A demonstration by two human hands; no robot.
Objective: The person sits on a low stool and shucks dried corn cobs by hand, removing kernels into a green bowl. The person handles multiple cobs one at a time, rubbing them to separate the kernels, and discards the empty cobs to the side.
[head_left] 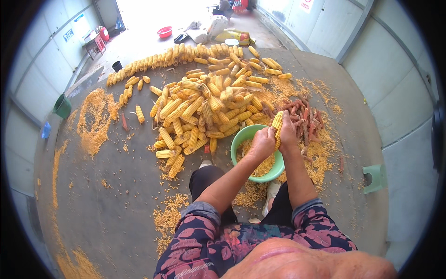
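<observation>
A yellow ear of corn [277, 120] is held tilted above the right side of a light green basin [239, 138]. My right hand [288, 133] wraps round it from the right. My left hand [263, 143] is closed against its lower left side, and its fingertips are partly hidden. Loose kernels [265, 168] lie in the basin, which stands on the floor between my feet. Bare reddish cobs [306, 122] are heaped just beyond my right hand. A large pile of unshelled corn ears [195, 107] lies ahead and to the left.
Kernels [94, 122] are spread over the grey floor [130, 186] at left, with more around the basin. A row of ears [153, 61] crosses behind the pile. A green stool [374, 179] stands at right, a dark green bucket [62, 106] at far left. Sacks [217, 25] and a red basin [165, 32] sit farther back.
</observation>
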